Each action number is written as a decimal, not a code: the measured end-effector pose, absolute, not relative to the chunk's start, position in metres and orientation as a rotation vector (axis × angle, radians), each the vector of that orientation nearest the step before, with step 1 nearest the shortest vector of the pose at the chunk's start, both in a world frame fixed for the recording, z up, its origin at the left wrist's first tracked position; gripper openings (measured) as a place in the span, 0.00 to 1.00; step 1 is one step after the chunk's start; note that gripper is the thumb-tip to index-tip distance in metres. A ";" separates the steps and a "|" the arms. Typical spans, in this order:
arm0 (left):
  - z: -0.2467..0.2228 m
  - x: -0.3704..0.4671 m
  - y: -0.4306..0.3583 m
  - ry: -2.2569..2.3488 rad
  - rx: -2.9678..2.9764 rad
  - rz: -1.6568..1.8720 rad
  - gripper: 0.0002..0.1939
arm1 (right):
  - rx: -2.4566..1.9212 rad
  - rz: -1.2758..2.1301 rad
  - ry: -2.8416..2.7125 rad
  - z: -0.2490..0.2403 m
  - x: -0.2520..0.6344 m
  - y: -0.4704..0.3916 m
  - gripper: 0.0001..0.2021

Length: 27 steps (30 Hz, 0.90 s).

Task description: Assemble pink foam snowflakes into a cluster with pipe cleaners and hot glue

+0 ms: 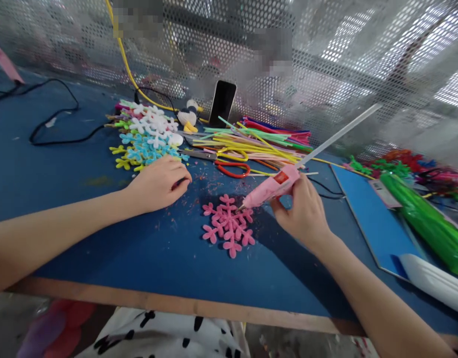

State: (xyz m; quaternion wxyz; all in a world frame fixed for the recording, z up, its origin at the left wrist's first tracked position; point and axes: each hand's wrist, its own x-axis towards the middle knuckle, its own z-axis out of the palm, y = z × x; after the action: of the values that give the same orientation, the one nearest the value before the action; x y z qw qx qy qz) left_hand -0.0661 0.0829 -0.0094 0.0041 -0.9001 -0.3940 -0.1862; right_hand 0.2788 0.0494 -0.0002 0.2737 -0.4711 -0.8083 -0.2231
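**Glue gun held at pink snowflake; no legible markings**

The fuzzy pink snowflake [229, 223] lies flat on the blue surface [158, 248], between the hands. The grip of the right hand [305, 214] is closed around a pink glue gun [268, 190], its nozzle [241, 208] angled down at the snowflake's upper right; contact cannot be confirmed. The left hand [158, 184] rests beside a pile of coloured pieces [150, 132], fingers loosely curled; whether its grip holds anything cannot be told.

Assessment of method: the nozzle should sit close to the joint, with a light squeeze and a small dot, since excess glue would likely mat the fuzz. The left fingers should stay off the hot tip, and the long glue stick [339, 135] should be kept unobstructed.

Markings: the gun bears an orange-red label [282, 177], wording illegible. No brand could be read.
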 end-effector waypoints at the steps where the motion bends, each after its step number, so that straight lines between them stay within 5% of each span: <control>1: -0.009 -0.065 0.082 -1.227 -2.839 -0.563 0.16 | -1.228 -0.622 -2.194 0.001 0.277 0.047 0.09; 27: -0.020 -0.069 0.087 -1.256 -2.923 -0.595 0.14 | -1.226 -0.552 -2.257 -0.003 0.275 0.046 0.07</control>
State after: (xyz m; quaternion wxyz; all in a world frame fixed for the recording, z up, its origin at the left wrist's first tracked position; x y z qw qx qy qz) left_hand -0.0691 0.0868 -0.0198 -0.0475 -0.9022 -0.3875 -0.1835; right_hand 0.2752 0.0459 -0.0026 0.2544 -0.4512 -0.8309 -0.2033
